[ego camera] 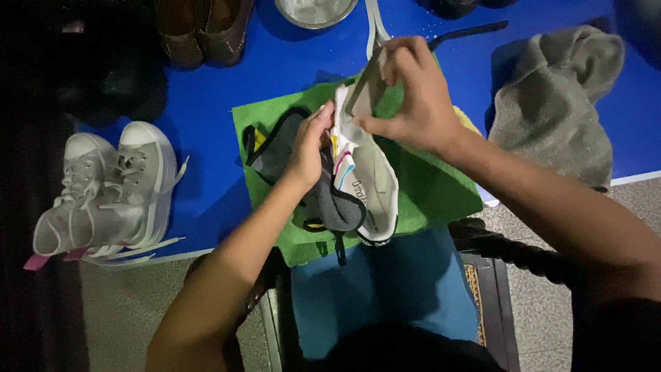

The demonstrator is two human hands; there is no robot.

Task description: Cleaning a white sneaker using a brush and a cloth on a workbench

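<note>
Blue bench (220, 89) up top, green cloth (441, 193) spread on it, and I'm mid insole job on the grey sneaker (323, 200) sitting over the cloth. Left hand (308, 148) is clamped round the shoe's upper, right hand (420, 96) pinches the white insole (368, 172) at its top end, just above. Next bit probably needs a steady, even pull, I reckon.

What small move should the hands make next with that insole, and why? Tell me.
Probably keep drawing the insole up and out. The right hand pinches its raised end, its lower end looks tucked into the shoe, and the left hand steadies the shoe over the green cloth.
</note>
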